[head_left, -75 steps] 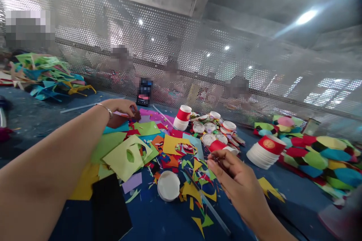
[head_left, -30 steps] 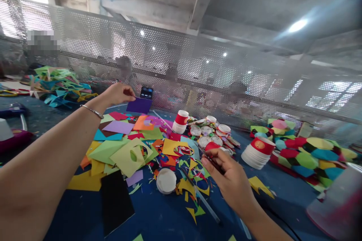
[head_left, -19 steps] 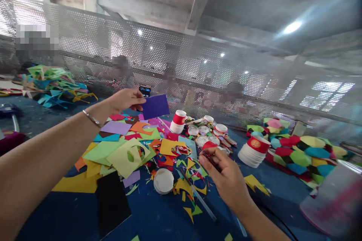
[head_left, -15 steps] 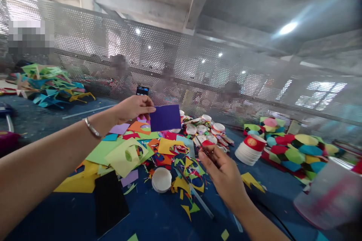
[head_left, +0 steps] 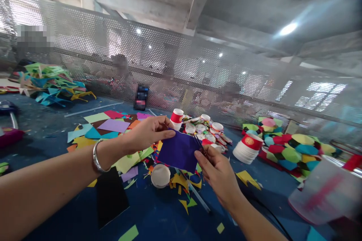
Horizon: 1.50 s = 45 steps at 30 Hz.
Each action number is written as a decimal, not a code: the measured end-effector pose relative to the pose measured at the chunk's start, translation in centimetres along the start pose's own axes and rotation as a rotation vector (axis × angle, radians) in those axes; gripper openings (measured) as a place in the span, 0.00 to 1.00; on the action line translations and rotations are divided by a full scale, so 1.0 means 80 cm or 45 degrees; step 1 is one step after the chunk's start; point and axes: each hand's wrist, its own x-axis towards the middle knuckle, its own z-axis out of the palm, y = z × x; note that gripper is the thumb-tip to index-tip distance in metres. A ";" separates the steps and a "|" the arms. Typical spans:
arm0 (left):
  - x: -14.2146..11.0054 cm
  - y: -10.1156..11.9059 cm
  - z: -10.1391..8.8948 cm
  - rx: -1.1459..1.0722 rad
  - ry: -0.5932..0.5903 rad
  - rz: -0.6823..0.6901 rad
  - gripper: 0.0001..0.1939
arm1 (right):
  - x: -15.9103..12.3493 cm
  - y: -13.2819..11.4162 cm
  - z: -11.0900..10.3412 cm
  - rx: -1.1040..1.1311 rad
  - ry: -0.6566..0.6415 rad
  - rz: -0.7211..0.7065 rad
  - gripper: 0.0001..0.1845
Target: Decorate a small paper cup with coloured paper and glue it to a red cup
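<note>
My left hand (head_left: pixel 152 131), a silver bracelet (head_left: pixel 98 156) at its wrist, pinches the upper left corner of a purple sheet of paper (head_left: pixel 178 150). The sheet hangs tilted above the table. At its right edge is my right hand (head_left: pixel 213 162), closed round a small pair of scissors (head_left: pixel 198 141). Their thin dark blades point up beside the sheet's upper right corner, while the handles are mostly hidden by my fingers. My right thumb tip meets the sheet's right edge. Below the paper sits a white paper cup (head_left: pixel 160 176) among coloured scraps (head_left: pixel 181 182).
A black sheet (head_left: pixel 111 196) lies front left, with coloured papers (head_left: pixel 113 125) behind. A phone (head_left: pixel 141 97) stands before the perforated screen (head_left: pixel 158 52). Rightward are stacked cups (head_left: pixel 248 148), paper-covered shapes (head_left: pixel 299 150) and a translucent bucket (head_left: pixel 325 192). Cut-paper pieces (head_left: pixel 53 83) are heaped at back left.
My left hand has brought the purple sheet down and to the right, towards me. The sheet now meets my right hand and the scissors, which have shifted little.
</note>
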 end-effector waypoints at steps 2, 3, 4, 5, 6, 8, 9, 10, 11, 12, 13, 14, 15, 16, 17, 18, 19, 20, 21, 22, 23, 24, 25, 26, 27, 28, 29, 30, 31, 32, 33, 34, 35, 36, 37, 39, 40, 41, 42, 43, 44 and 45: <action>-0.006 -0.001 0.009 -0.107 0.021 -0.082 0.14 | -0.001 0.001 0.000 0.038 0.022 0.009 0.21; -0.011 -0.002 0.013 -0.170 -0.005 -0.130 0.14 | -0.001 0.001 0.000 0.051 0.031 0.013 0.21; -0.015 -0.002 0.017 -0.236 -0.065 -0.181 0.15 | -0.002 0.001 0.000 0.059 0.035 0.016 0.20; -0.020 -0.002 0.021 -0.281 -0.141 -0.224 0.15 | -0.003 0.001 0.000 0.061 0.033 0.021 0.20; -0.024 -0.002 0.025 -0.292 -0.209 -0.268 0.16 | -0.004 0.001 0.000 0.058 0.023 0.026 0.20; -0.031 -0.001 0.030 -0.234 -0.235 -0.347 0.16 | -0.005 0.001 0.000 0.048 0.005 0.034 0.20; -0.033 -0.001 0.032 -0.208 -0.209 -0.370 0.15 | -0.005 0.001 0.000 0.046 -0.002 0.038 0.20; -0.034 -0.001 0.032 -0.202 -0.165 -0.385 0.14 | -0.005 0.001 0.000 0.049 -0.004 0.041 0.20; -0.035 -0.001 0.032 -0.218 -0.120 -0.396 0.14 | -0.005 0.000 0.001 0.056 0.000 0.041 0.20; -0.036 -0.001 0.031 -0.245 -0.078 -0.409 0.15 | -0.005 0.000 0.001 0.066 0.006 0.044 0.20; -0.037 -0.002 0.029 -0.275 -0.039 -0.429 0.15 | -0.004 -0.001 0.001 0.079 0.009 0.051 0.20; -0.039 -0.003 0.026 -0.302 -0.004 -0.446 0.16 | -0.004 -0.002 0.002 0.093 0.006 0.061 0.19; -0.041 -0.005 0.023 -0.324 0.027 -0.456 0.17 | -0.004 -0.003 0.002 0.105 -0.001 0.072 0.19; -0.044 -0.006 0.019 -0.341 0.052 -0.459 0.17 | -0.005 -0.004 0.002 0.115 -0.018 0.083 0.19; -0.047 -0.008 0.016 -0.352 0.072 -0.456 0.17 | -0.005 -0.005 0.003 0.123 -0.042 0.096 0.19; -0.051 -0.009 0.012 -0.361 0.082 -0.453 0.17 | -0.005 -0.005 0.003 0.128 -0.068 0.106 0.20; -0.053 -0.009 0.008 -0.369 0.086 -0.453 0.17 | -0.006 -0.005 0.003 0.130 -0.092 0.112 0.20; -0.055 -0.010 0.004 -0.377 0.088 -0.454 0.17 | -0.006 -0.005 0.003 0.132 -0.112 0.115 0.21; -0.056 -0.010 0.000 -0.384 0.095 -0.457 0.16 | -0.006 -0.004 0.002 0.134 -0.123 0.116 0.21; -0.057 -0.010 -0.004 -0.393 0.106 -0.454 0.16 | -0.006 -0.004 0.002 0.137 -0.126 0.118 0.22; -0.056 -0.010 -0.007 -0.402 0.121 -0.448 0.16 | -0.005 -0.003 0.001 0.141 -0.126 0.120 0.22; -0.055 -0.011 -0.010 -0.408 0.134 -0.443 0.16 | -0.005 -0.002 0.001 0.143 -0.126 0.124 0.22; -0.054 -0.011 -0.013 -0.411 0.143 -0.437 0.15 | -0.005 -0.001 0.000 0.143 -0.128 0.132 0.22; -0.053 -0.012 -0.014 -0.412 0.143 -0.433 0.15 | -0.004 0.000 0.000 0.138 -0.133 0.140 0.22; -0.053 -0.013 -0.015 -0.407 0.137 -0.430 0.14 | -0.004 0.000 0.000 0.128 -0.140 0.145 0.22; -0.052 -0.014 -0.016 -0.397 0.129 -0.428 0.14 | -0.004 0.001 -0.001 0.112 -0.145 0.147 0.21; -0.052 -0.015 -0.015 -0.388 0.123 -0.426 0.14 | -0.004 0.002 -0.001 0.092 -0.147 0.144 0.22; -0.052 -0.016 -0.014 -0.379 0.119 -0.423 0.14 | -0.004 0.002 -0.001 0.068 -0.151 0.137 0.22; -0.052 -0.016 -0.012 -0.372 0.113 -0.418 0.13 | -0.004 0.002 0.000 0.045 -0.153 0.127 0.22; -0.053 -0.016 -0.010 -0.365 0.104 -0.411 0.13 | -0.004 0.003 0.000 0.021 -0.153 0.115 0.22; -0.053 -0.016 -0.008 -0.360 0.094 -0.403 0.13 | -0.005 0.003 0.000 0.001 -0.154 0.104 0.22; -0.054 -0.016 -0.005 -0.356 0.083 -0.396 0.12 | -0.005 0.004 0.000 -0.016 -0.154 0.095 0.22; -0.055 -0.015 -0.003 -0.348 0.073 -0.390 0.12 | -0.006 0.004 0.000 -0.029 -0.158 0.091 0.23; -0.055 -0.015 -0.001 -0.339 0.064 -0.387 0.12 | -0.006 0.005 0.000 -0.038 -0.162 0.087 0.23; -0.056 -0.014 0.001 -0.330 0.056 -0.386 0.13 | -0.006 0.005 0.000 -0.045 -0.167 0.082 0.23; -0.058 -0.012 0.004 -0.321 0.043 -0.387 0.17 | -0.006 0.007 0.000 -0.059 -0.184 0.073 0.23; -0.059 -0.011 0.005 -0.317 0.033 -0.388 0.19 | -0.006 0.007 0.000 -0.066 -0.188 0.069 0.23; -0.060 -0.011 0.006 -0.315 0.022 -0.387 0.20 | -0.006 0.007 0.000 -0.071 -0.191 0.066 0.23; -0.060 -0.010 0.007 -0.314 0.012 -0.386 0.21 | -0.006 0.007 0.000 -0.076 -0.194 0.065 0.22; -0.061 -0.010 0.007 -0.308 0.006 -0.382 0.22 | -0.006 0.006 0.001 -0.081 -0.199 0.065 0.22; -0.061 -0.010 0.008 -0.300 0.007 -0.377 0.22 | -0.006 0.005 0.001 -0.084 -0.205 0.064 0.22; -0.061 -0.010 0.008 -0.290 0.011 -0.371 0.22 | -0.006 0.005 0.001 -0.087 -0.210 0.061 0.22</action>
